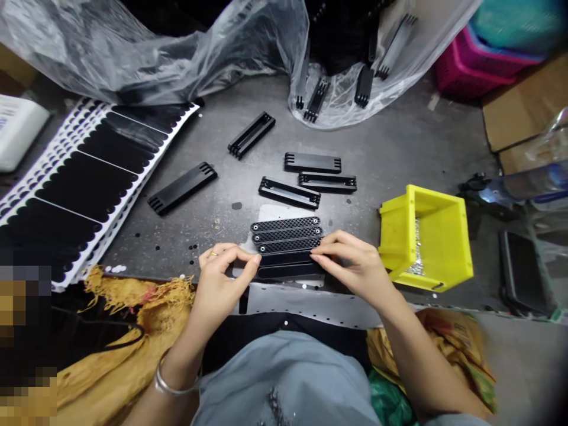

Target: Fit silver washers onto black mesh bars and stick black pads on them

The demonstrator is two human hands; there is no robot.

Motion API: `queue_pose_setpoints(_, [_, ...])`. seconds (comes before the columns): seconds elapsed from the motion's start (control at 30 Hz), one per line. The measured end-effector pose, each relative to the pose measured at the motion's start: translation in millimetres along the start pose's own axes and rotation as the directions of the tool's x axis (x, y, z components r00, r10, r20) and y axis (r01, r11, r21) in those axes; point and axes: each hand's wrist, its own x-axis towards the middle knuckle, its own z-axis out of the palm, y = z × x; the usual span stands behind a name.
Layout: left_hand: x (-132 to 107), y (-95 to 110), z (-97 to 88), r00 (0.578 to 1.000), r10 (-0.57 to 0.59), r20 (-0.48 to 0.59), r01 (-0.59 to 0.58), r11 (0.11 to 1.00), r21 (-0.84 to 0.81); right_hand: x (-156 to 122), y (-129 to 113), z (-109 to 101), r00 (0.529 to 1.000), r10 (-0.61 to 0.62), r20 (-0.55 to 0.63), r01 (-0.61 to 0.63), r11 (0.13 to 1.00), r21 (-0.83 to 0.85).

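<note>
A row of flat black plastic strips [286, 239] lies side by side on a light plate at the near edge of the grey table [399, 154]; the three far ones show a mesh face. My left hand [222, 278] pinches the left end of the nearest black strip [288, 271] with thumb and fingers. My right hand [355, 263] presses its fingertips on the right end of the same strips. A perforated grey backing strip [310, 305] lies just below my hands.
Loose black plastic parts [288, 192] are scattered mid-table. A yellow bin [426, 236] with small metal pieces stands at right. Sheets of black adhesive pads [89, 171] lie at left. A clear bag [346, 65] of black parts sits at the back, pink and teal baskets [479, 59] far right.
</note>
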Motion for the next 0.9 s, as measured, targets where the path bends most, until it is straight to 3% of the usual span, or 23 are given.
queue_pose_setpoints(0.1, [8.9, -1.1, -15.5, 0.997, 0.062, 0.047, -0.065, 0.996, 0.066, -6.7, -0.2, -0.5, 0.988, -0.030, -0.149, 0.006, 0.987, -0.163])
queue_pose_setpoints(0.17, [29.7, -8.8, -39.7, 0.993, 0.112, -0.041, -0.104, 0.982, 0.156, -12.6, -1.4, -2.2, 0.959, -0.021, -0.283, -0.047, 0.972, -0.232])
queue_pose_setpoints(0.2, [43.8, -14.9, -55.4, 0.982, 0.127, -0.139, -0.092, 0.968, 0.232, -15.5, -2.5, -2.8, 0.943, -0.016, -0.333, -0.068, 0.969, -0.239])
queue_pose_setpoints(0.27, [73.6, -30.1, -89.3, 0.933, 0.125, -0.337, 0.047, 0.888, 0.458, -20.7, -5.3, -2.2, 0.925, -0.026, -0.379, -0.066, 0.972, -0.227])
queue_pose_setpoints(0.33, [97.4, -45.0, -118.1, 0.946, -0.016, -0.324, 0.235, 0.724, 0.649, -25.5, -8.1, 1.0, 0.931, -0.050, -0.361, -0.029, 0.978, -0.208])
queue_pose_setpoints(0.4, [109.2, -55.5, -135.1, 0.948, -0.135, -0.289, 0.308, 0.619, 0.722, -30.2, -9.5, 6.2, 0.939, -0.064, -0.338, -0.004, 0.981, -0.195])
queue_pose_setpoints(0.63, [100.0, -62.9, -145.3, 0.934, -0.129, -0.334, 0.339, 0.615, 0.712, -38.0, -10.8, 17.3, 0.944, -0.050, -0.325, 0.001, 0.989, -0.150])
queue_pose_setpoints(0.8, [103.1, -64.0, -159.1, 0.933, -0.105, -0.344, 0.322, 0.673, 0.666, -38.2, -17.3, 17.2, 0.944, -0.072, -0.322, 0.036, 0.993, -0.115])
queue_pose_setpoints(0.9, [93.3, -54.3, -161.3, 0.928, -0.052, -0.369, 0.294, 0.710, 0.640, -44.6, -16.9, 16.0, 0.945, -0.067, -0.319, 0.035, 0.994, -0.107])
